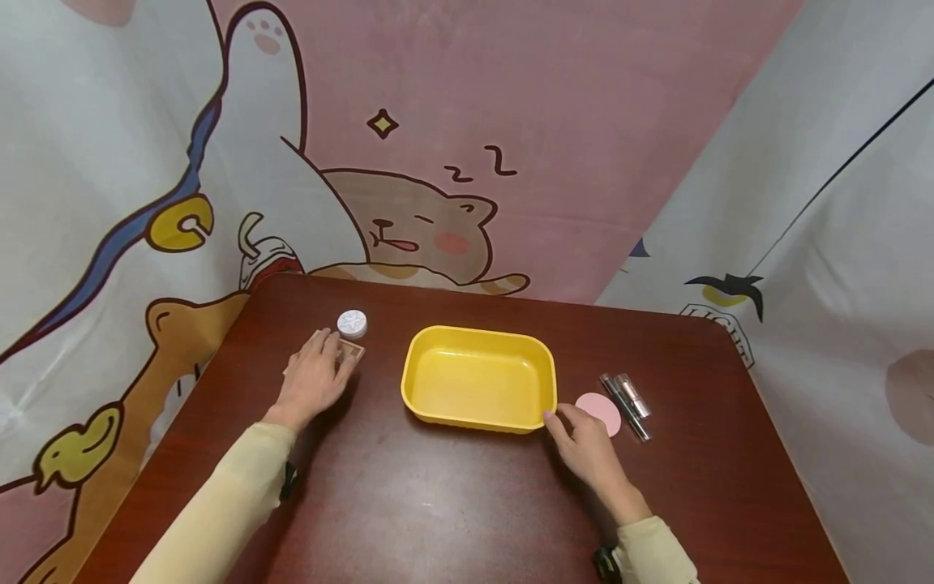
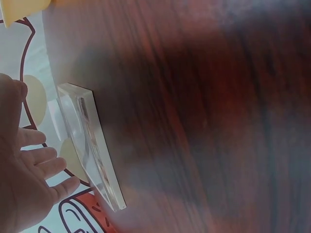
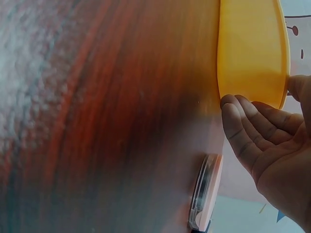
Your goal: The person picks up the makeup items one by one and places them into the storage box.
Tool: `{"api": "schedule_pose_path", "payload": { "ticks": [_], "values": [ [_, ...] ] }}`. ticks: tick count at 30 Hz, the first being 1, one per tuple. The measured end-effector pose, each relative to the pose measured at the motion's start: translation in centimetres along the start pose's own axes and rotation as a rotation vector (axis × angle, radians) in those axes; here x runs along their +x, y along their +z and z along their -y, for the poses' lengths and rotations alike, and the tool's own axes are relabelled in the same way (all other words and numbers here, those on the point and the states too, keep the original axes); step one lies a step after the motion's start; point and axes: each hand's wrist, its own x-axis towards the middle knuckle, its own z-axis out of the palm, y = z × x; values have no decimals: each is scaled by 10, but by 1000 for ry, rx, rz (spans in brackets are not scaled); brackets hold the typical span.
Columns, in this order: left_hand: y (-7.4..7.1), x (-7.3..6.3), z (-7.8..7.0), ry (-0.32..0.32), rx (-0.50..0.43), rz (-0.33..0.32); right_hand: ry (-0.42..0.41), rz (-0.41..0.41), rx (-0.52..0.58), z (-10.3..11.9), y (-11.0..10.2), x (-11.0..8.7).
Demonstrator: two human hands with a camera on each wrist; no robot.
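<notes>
A yellow plastic basin stands mid-table. My right hand holds its front right corner, thumb at the rim and fingers against the outer wall. On the left, my left hand is over a flat makeup palette and partly covers it. In the left wrist view the fingers are loosely extended above the palette, with a gap between them. Just beyond that hand sits a round white case with a star pattern on its lid.
Right of the basin lie a round pink compact, a slim dark tube and a short clear tube. The dark red wooden table backs onto a cartoon-printed curtain.
</notes>
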Motion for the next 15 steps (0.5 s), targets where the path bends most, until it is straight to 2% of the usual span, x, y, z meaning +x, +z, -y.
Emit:
{"api": "schedule_pose_path", "payload": {
  "ticks": [15],
  "values": [
    [1, 18, 7, -57, -30, 50, 39, 0, 10, -6, 5, -2]
  ]
}}
